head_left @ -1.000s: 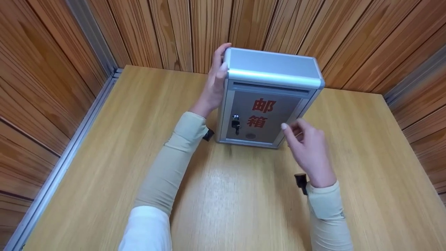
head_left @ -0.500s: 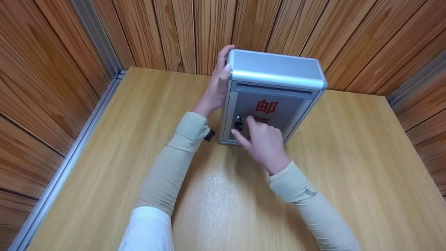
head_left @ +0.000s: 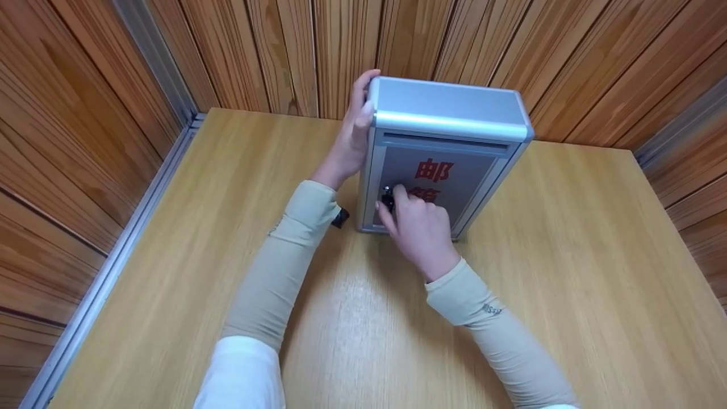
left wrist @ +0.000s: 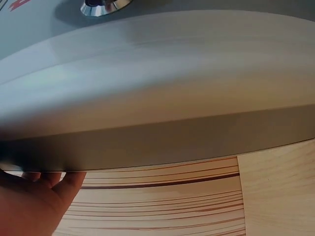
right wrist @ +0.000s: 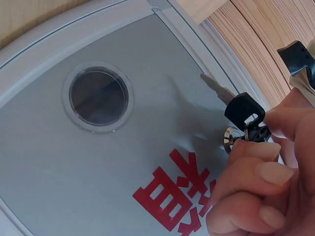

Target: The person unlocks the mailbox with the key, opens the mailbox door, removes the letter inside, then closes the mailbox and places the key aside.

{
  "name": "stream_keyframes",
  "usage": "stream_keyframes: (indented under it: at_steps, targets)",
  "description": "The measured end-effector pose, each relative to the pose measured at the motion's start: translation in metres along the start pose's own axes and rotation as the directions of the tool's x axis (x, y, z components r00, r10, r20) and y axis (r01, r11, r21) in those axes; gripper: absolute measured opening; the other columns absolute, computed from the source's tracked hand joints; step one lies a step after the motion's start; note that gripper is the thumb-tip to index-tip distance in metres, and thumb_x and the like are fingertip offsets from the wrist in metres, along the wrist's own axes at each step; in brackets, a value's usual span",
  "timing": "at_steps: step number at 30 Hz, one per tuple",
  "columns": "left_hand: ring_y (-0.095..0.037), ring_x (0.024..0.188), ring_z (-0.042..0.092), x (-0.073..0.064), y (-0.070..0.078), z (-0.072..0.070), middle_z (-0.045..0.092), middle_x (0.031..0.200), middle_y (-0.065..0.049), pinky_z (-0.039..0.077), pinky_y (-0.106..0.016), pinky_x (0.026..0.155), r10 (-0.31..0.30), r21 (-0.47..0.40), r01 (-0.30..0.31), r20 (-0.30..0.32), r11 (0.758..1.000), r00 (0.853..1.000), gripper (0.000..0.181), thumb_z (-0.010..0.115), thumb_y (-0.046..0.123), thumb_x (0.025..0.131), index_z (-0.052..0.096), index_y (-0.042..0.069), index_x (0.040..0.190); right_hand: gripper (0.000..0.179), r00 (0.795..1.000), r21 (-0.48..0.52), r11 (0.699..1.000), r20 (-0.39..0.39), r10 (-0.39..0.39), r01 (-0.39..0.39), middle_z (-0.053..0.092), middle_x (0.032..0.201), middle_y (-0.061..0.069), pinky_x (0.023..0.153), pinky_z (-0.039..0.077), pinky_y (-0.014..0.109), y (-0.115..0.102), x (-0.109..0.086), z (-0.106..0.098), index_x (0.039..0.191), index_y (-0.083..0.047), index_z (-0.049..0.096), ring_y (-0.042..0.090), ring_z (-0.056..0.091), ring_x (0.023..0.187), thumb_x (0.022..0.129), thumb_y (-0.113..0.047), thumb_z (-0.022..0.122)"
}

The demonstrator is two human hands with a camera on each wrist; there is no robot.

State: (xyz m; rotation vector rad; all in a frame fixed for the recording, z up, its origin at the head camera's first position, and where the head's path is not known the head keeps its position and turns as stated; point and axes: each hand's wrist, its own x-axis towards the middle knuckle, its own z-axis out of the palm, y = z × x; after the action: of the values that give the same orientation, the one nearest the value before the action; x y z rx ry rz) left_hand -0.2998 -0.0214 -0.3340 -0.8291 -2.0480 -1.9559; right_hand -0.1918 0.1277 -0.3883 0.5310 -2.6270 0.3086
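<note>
A silver metal mailbox (head_left: 448, 105) with red characters and a slot near its top stands on the table. My left hand (head_left: 349, 133) holds its upper left side, thumb at the front edge and fingers reaching toward the back. At the door's left side, my right hand (head_left: 420, 227) pinches the black-headed key (right wrist: 258, 132) that sits in the round chrome lock (right wrist: 229, 139). A second key (right wrist: 243, 109) hangs from the same ring, its blade sticking out over the door. Fingers partly cover the lower red character (right wrist: 165, 199).
The wooden table (head_left: 596, 255) meets plank walls (head_left: 346, 51) behind and at the sides. A metal rail (head_left: 142, 187) runs along its left edge. A round window (right wrist: 98, 96) lies low on the mailbox door.
My right hand has moved left from beside the mailbox's right edge to the lock, and its thumb and finger have closed on the key. The left hand keeps its hold.
</note>
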Motion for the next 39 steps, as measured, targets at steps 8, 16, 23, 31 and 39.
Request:
stream_keyframes:
  at_steps: [8,16,23,31,39]
  targets:
    - [-0.018,0.126,0.036,-0.002,0.003,-0.001,0.032,0.141,-0.005,0.029,-0.039,0.099,0.011,-0.001,-0.011,0.016,1.000,1.000,0.101,0.032,0.082,0.073,0.016,0.017,0.147,0.035,0.999,0.161,0.986,0.000,0.043,-0.042,0.044,0.053,-0.002,0.039,0.037,0.032,0.002,0.000,0.010,0.074,-0.009,0.055,0.014,0.046,0.043,0.099,-0.029,0.043]
    - [-0.017,0.127,0.036,0.000,0.003,-0.002,0.032,0.142,-0.004,0.029,-0.041,0.099,0.001,0.015,-0.002,0.021,1.000,1.000,0.098,0.030,0.082,0.074,0.015,0.020,0.148,0.036,0.993,0.290,0.949,0.034,0.116,-0.121,0.043,0.052,-0.002,0.040,0.034,0.030,0.002,0.002,0.011,0.070,-0.012,0.054,0.013,0.044,0.044,0.099,-0.029,0.044]
    - [-0.021,0.127,0.035,-0.002,0.011,-0.002,0.030,0.143,-0.011,0.028,-0.040,0.100,-0.017,0.010,0.017,0.035,1.000,0.999,0.114,0.031,0.090,0.066,0.012,0.014,0.148,0.036,0.991,0.299,0.945,0.054,0.121,-0.132,0.044,0.053,-0.002,0.041,0.035,0.030,0.002,0.000,0.011,0.072,-0.012,0.055,0.012,0.044,0.045,0.100,-0.031,0.042]
    - [-0.021,0.129,0.032,-0.014,0.041,-0.001,0.028,0.143,-0.014,0.026,-0.040,0.102,-0.024,-0.007,0.024,0.057,1.000,0.998,0.122,0.033,0.093,0.063,0.012,0.006,0.146,0.035,0.993,0.293,0.949,0.058,0.107,-0.120,0.043,0.053,-0.003,0.041,0.034,0.030,0.000,-0.010,0.006,0.071,-0.013,0.052,0.012,0.043,0.045,0.099,-0.031,0.043]
    - [-0.022,0.129,0.031,-0.007,0.019,-0.002,0.027,0.144,-0.011,0.029,-0.041,0.100,-0.035,-0.026,0.037,0.059,0.999,0.998,0.118,0.035,0.093,0.064,0.010,0.013,0.148,0.033,1.000,0.316,0.949,0.004,0.015,-0.015,0.038,0.052,-0.007,0.039,0.029,0.026,0.004,-0.037,-0.004,0.069,-0.015,0.048,0.007,0.037,0.042,0.099,-0.026,0.045]
